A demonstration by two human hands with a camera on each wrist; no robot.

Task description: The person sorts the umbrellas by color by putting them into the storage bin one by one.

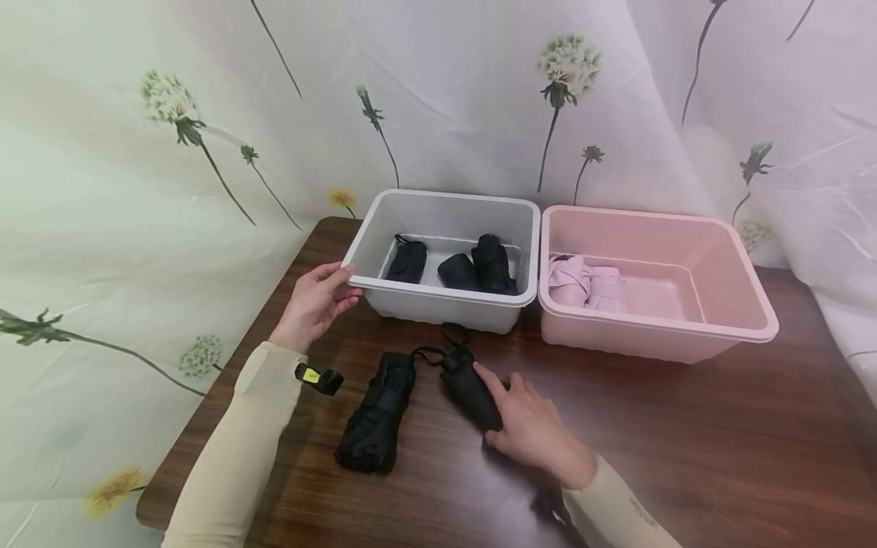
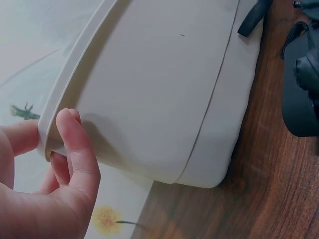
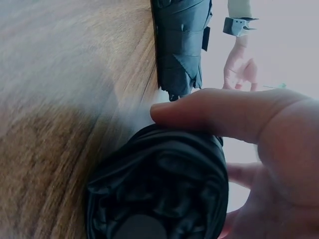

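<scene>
At the left front corner of the grey bin [image 1: 445,308], my left hand [image 1: 311,304] pinches the rim between thumb and fingers, also seen close up in the left wrist view. My right hand [image 1: 537,426] grips a black folding umbrella [image 1: 473,392] lying on the table, thumb on its near side and fingers along the other; its strap loop points toward the bin. In the right wrist view the umbrella's folded end [image 3: 159,184] faces the camera. Left of it lies a second black folding umbrella [image 1: 379,415], touched by neither hand.
Inside the grey bin lie a black umbrella [image 1: 408,261] at left and two dark bundles [image 1: 493,262] at right. A pink bin [image 1: 658,342] stands alongside, holding pale pink rolled bundles [image 1: 569,281]. Behind the wooden table [image 1: 719,434] hangs a flower-patterned cloth [image 1: 452,91].
</scene>
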